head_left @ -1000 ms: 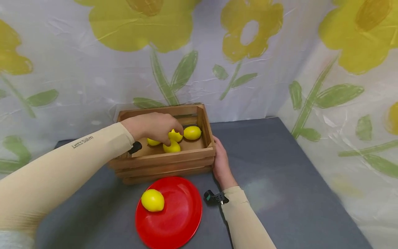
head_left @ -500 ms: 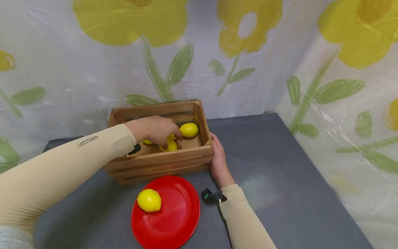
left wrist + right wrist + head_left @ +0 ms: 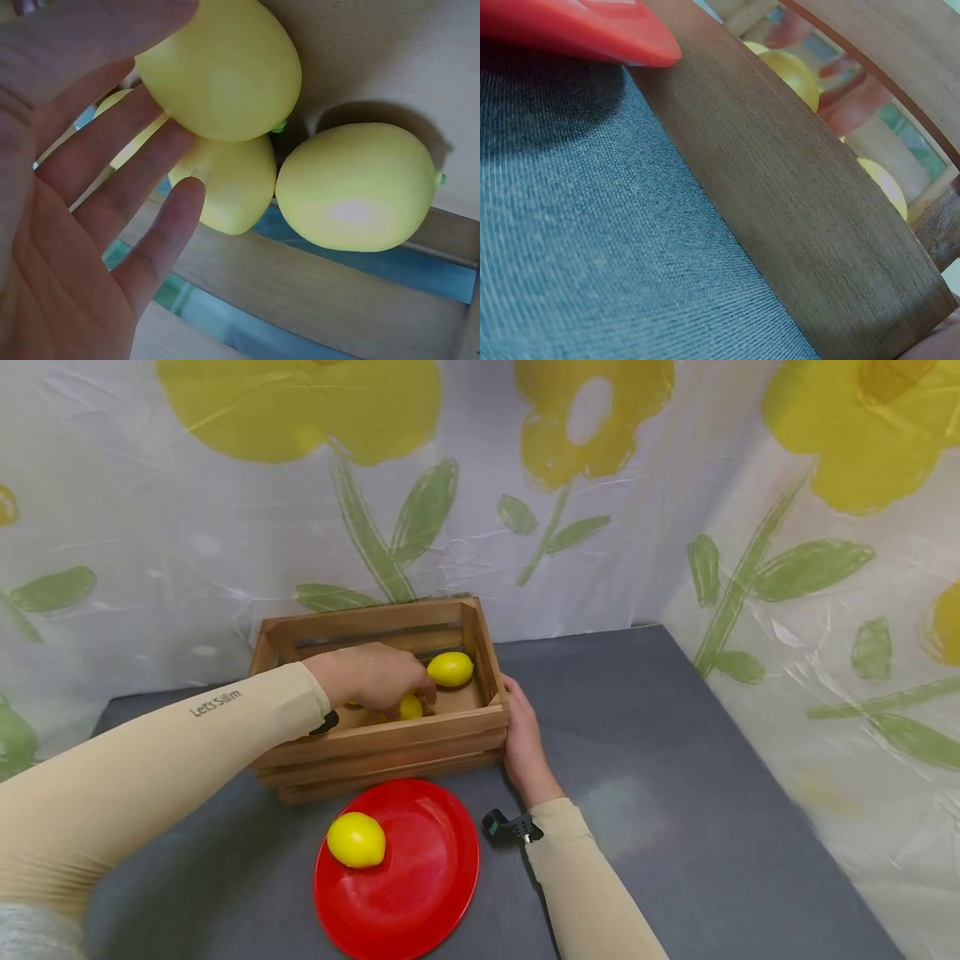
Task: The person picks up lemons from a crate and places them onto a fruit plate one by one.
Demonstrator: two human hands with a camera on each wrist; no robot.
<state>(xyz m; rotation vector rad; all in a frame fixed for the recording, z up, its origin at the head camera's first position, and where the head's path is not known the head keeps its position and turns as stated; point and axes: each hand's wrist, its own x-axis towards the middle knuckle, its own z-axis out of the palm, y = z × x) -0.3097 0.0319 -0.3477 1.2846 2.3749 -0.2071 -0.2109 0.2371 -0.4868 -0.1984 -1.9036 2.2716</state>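
Note:
My left hand (image 3: 375, 675) reaches down into a slatted wooden crate (image 3: 390, 745). Its thumb and fingers take a yellow lemon (image 3: 225, 67) between them, seen close up in the left wrist view. Behind that one sits another lemon (image 3: 232, 187), and a third lemon (image 3: 356, 187) lies apart near the crate's right end. A further lemon is partly covered by the fingers. My right hand (image 3: 527, 743) rests along the outside of the crate's right end, its fingers reaching up to the rim; part of it is hidden by the crate.
A red plate (image 3: 420, 885) lies in front of the crate, with one lemon (image 3: 356, 840) at its left side. Dark grey cloth (image 3: 637, 793) covers the table. A flower-printed curtain (image 3: 480, 552) hangs behind and to the right.
My left hand has sunk lower among the lemons, and its fingers have come in around one. My right hand stays at the crate's end. The head view has shifted slightly.

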